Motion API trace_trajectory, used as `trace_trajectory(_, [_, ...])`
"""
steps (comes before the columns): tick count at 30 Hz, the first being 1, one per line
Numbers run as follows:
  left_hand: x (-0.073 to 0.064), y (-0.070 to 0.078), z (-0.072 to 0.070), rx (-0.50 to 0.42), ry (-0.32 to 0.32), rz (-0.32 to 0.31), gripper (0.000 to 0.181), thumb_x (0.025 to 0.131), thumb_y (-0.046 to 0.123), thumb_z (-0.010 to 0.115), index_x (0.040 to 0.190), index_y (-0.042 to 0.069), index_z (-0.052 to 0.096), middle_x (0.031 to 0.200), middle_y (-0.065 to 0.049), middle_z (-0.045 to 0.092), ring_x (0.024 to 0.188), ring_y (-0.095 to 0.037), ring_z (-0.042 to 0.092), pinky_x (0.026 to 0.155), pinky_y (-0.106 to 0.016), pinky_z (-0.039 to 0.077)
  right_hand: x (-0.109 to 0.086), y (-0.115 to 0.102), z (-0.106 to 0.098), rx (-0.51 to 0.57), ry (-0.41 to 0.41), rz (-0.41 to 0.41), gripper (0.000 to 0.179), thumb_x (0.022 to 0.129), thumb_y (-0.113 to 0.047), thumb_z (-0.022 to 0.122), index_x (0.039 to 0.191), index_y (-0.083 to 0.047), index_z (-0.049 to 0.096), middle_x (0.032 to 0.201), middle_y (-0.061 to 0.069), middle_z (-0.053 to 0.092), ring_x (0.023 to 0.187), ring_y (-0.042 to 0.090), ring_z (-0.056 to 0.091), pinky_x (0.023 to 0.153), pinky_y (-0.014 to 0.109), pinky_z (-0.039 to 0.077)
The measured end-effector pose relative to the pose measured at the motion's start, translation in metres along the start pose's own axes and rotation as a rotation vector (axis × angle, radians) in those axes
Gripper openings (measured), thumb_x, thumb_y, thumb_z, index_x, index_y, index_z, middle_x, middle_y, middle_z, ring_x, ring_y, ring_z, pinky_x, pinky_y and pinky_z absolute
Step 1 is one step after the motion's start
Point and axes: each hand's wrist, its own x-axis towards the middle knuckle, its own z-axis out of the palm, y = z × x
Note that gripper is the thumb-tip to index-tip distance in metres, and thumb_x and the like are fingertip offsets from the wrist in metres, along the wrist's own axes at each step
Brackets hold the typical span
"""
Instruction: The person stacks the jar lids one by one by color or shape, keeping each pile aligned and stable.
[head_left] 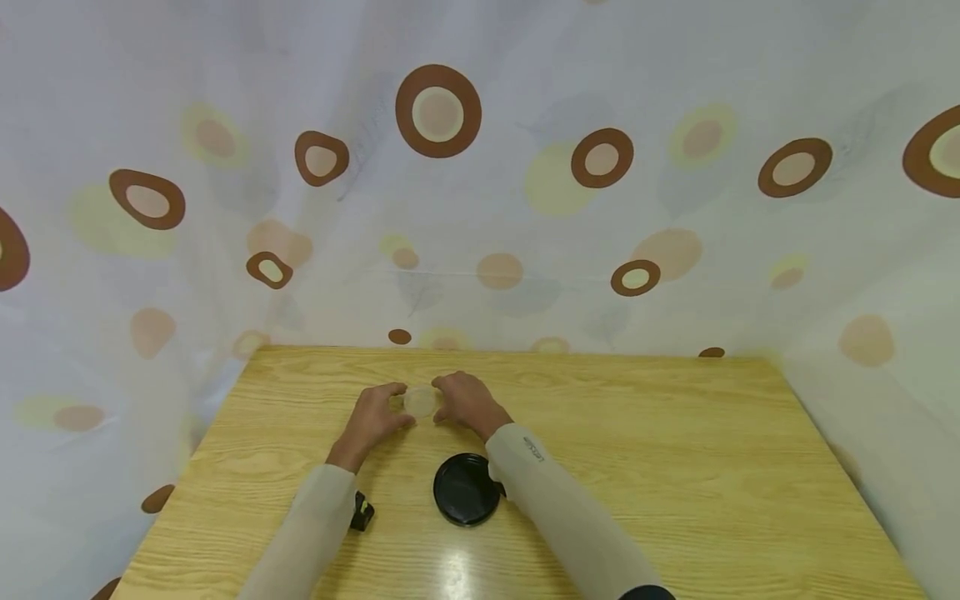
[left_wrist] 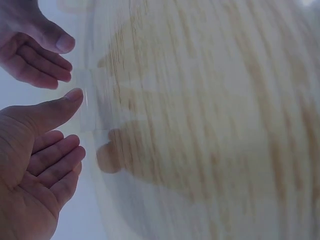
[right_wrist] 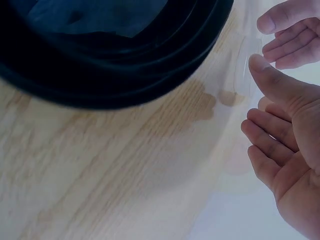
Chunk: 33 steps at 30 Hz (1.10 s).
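A clear, round, cup-like thing (head_left: 420, 401) stands on the wooden table between the two hands. My left hand (head_left: 380, 414) curves around its left side, thumb and fingers spread apart. Facing it from the right, my right hand (head_left: 467, 402) has its thumb and fingertips close to the rim. In the left wrist view the clear wall (left_wrist: 88, 107) shows just past the fingertips, with the left palm (left_wrist: 35, 165) turned toward it. The right wrist view has the right hand (right_wrist: 290, 130) with loosely bent fingers, nothing pinched between them.
A black round dish (head_left: 467, 500) lies nearer the body, beside the right sleeve (head_left: 562, 500). Next to the left sleeve sits a small black object (head_left: 363, 512) with a yellowish mark, partly hidden. A patterned cloth (head_left: 510, 208) hangs behind the wooden table (head_left: 675, 467).
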Motion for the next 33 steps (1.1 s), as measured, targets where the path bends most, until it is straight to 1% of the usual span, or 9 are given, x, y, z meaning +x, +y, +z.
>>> trace_trajectory(3, [0.002,0.0,0.002,-0.003,0.004,0.004,0.055,0.076,0.012,0.079,0.125,-0.004,0.059,0.125,-0.021,0.061,0.118,-0.037,0.056,0.097,-0.049,0.048,0.002,0.001,0.002,-0.01,0.015,-0.002,0.052,0.079,-0.028,0.078,0.124,-0.011,0.061,0.118,0.004,0.067,0.106,0.021,0.063,0.091,0.034,0.052])
trace_trajectory(8, [0.005,0.002,0.005,0.005,0.008,0.006,0.053,0.076,0.011,0.079,0.123,-0.004,0.06,0.123,-0.021,0.062,0.117,-0.037,0.057,0.096,-0.048,0.049,0.003,0.002,0.005,-0.025,0.03,0.001,0.042,0.079,-0.025,0.078,0.116,-0.01,0.065,0.107,0.003,0.07,0.095,0.019,0.065,0.083,0.032,0.054])
trace_trajectory(12, [0.007,0.003,0.009,0.012,0.012,0.013,0.052,0.074,0.01,0.08,0.121,-0.004,0.062,0.121,-0.021,0.064,0.116,-0.036,0.058,0.096,-0.048,0.049,0.003,0.001,0.006,-0.018,0.031,0.015,0.038,0.078,-0.023,0.079,0.111,-0.01,0.067,0.105,0.003,0.071,0.092,0.019,0.066,0.081,0.032,0.054])
trace_trajectory(19, [0.007,0.004,0.011,0.059,0.028,0.015,0.05,0.073,0.012,0.081,0.118,-0.004,0.064,0.118,-0.019,0.066,0.111,-0.034,0.061,0.092,-0.045,0.051,0.004,-0.001,0.008,-0.022,0.038,0.002,0.042,0.078,-0.023,0.079,0.116,-0.011,0.066,0.109,0.004,0.07,0.097,0.02,0.066,0.085,0.032,0.054])
trace_trajectory(27, [0.009,0.001,0.014,0.071,0.035,0.018,0.049,0.075,0.015,0.08,0.118,-0.002,0.064,0.118,-0.017,0.066,0.111,-0.033,0.061,0.092,-0.044,0.051,0.006,-0.004,0.01,-0.022,0.051,0.023,0.041,0.08,-0.024,0.077,0.117,-0.012,0.066,0.111,0.003,0.07,0.099,0.021,0.065,0.087,0.033,0.054])
trace_trajectory(33, [0.007,0.002,0.01,0.057,0.03,0.007,0.05,0.076,0.015,0.079,0.12,-0.002,0.063,0.121,-0.018,0.064,0.115,-0.034,0.059,0.095,-0.046,0.05,0.007,-0.006,0.008,-0.024,0.059,0.027,0.041,0.081,-0.026,0.076,0.118,-0.012,0.066,0.113,0.002,0.07,0.1,0.02,0.065,0.086,0.032,0.054])
